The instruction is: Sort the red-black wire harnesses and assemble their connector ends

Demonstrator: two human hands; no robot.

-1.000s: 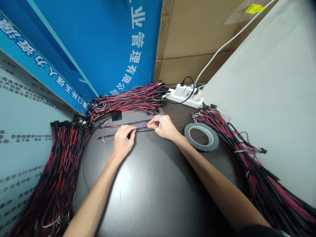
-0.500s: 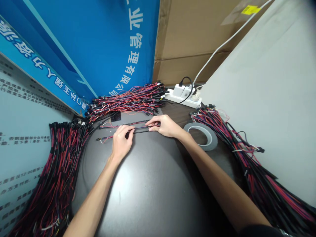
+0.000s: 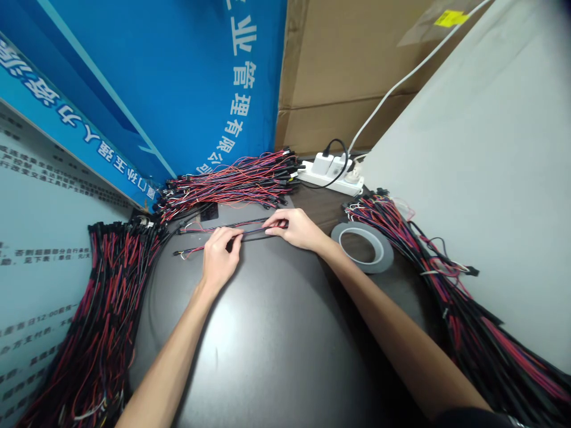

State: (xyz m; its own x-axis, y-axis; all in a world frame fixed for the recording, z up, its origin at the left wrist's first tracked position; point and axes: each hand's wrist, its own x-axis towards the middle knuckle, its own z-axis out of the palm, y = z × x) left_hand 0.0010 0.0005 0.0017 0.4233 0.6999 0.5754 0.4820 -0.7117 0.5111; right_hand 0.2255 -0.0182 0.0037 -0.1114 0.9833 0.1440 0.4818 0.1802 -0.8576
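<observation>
A thin cable (image 3: 255, 238) with dark and coloured wires stretches between my two hands, low over the grey work surface (image 3: 267, 309). My left hand (image 3: 222, 252) pinches it left of the middle, and its connector end sticks out to the left. My right hand (image 3: 294, 229) is closed on the cable's right part, whose tip is hidden by the fingers. Just behind lies a second cable (image 3: 200, 229) with a white wire loop, running behind both hands.
Wire bundles lie at the back (image 3: 232, 184), on the left (image 3: 111, 297) and on the right (image 3: 446, 285). A grey tape roll (image 3: 383, 252) sits beside my right forearm. Behind it is a white power strip (image 3: 330, 178) against a cardboard panel (image 3: 339, 71).
My right hand's fingertips have shifted slightly to the left along the cable. My left hand stays almost where it was.
</observation>
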